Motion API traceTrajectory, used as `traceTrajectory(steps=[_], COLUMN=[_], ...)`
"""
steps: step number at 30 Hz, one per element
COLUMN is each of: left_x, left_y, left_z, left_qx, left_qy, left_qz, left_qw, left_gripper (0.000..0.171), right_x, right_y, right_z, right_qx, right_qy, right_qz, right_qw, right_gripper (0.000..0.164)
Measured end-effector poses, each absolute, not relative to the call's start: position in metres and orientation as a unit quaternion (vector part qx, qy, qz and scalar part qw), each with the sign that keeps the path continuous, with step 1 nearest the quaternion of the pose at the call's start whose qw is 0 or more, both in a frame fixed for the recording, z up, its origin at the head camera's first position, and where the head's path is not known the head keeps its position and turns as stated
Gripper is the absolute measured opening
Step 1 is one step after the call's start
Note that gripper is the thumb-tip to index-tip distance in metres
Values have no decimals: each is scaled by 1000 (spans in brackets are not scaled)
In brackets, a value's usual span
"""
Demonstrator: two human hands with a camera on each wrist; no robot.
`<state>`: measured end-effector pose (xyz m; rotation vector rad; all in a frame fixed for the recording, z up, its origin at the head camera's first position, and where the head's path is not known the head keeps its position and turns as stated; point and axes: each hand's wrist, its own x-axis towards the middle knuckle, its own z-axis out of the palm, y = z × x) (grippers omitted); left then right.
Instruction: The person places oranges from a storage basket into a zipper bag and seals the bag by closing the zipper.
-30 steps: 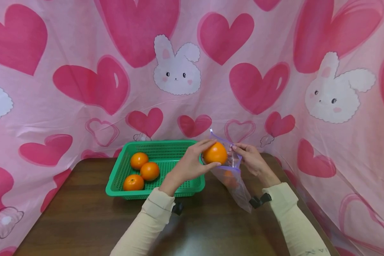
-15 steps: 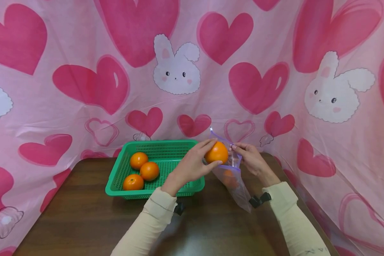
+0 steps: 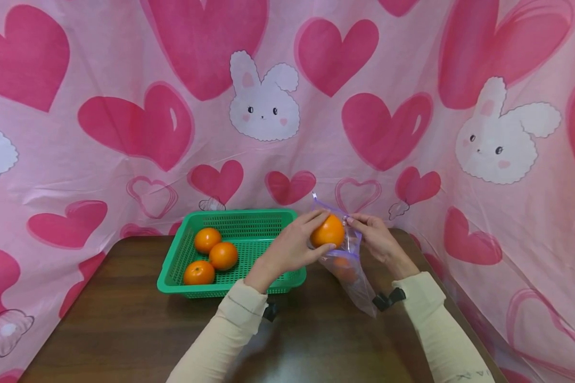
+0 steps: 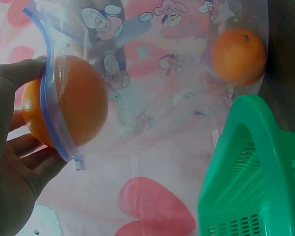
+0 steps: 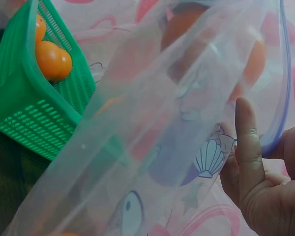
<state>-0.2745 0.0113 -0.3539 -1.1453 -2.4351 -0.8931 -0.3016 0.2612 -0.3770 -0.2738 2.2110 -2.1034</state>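
Head view: the left hand (image 3: 294, 240) is curled round an orange (image 3: 328, 232), thumb on the near side and fingers on the far side. Just beyond that grip, on the side facing the other hand, is the mouth of a clear bag (image 3: 361, 295); the right hand (image 3: 376, 236) pinches its rim. In the left wrist view the purple zip strip (image 4: 51, 101) crosses the held orange: part of the fruit shows through the plastic, the rest is outside, next to the palm. A second orange (image 4: 238, 56) sits deeper in the bag, below the grip. The green basket (image 3: 187, 290) is on the table (image 3: 297, 346) on the far side of the left hand from the bag, with three loose oranges (image 3: 223, 256) in it.

The step in hand looks like easing the orange through the mouth. To do it well, the right hand would best hold its edge steady and pull slightly away from the left, so the strip does not fold in under the fruit. The left would do well to push from the palm side, slip thumb and fingers back as the widest part clears the strip, and lower rather than drop.
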Motion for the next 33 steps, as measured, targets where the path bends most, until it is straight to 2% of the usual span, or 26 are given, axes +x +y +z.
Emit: traceTrajectory(steps=[16, 25, 33], left_x=[-274, -275, -275], left_y=[16, 17, 9], left_z=[-355, -359, -363], left_qx=[-399, -401, -435], left_qy=[-848, -845, -815], left_qz=[-311, -322, -325], left_qw=[157, 146, 202], left_gripper=[67, 64, 54], right_x=[-299, -300, -299], right_y=[261, 258, 258], right_z=[-374, -375, -372], right_qx=[-85, -88, -90], right_qy=[724, 690, 673], right_qz=[-683, -717, -734], right_qw=[45, 42, 31], right_gripper=[34, 16, 16])
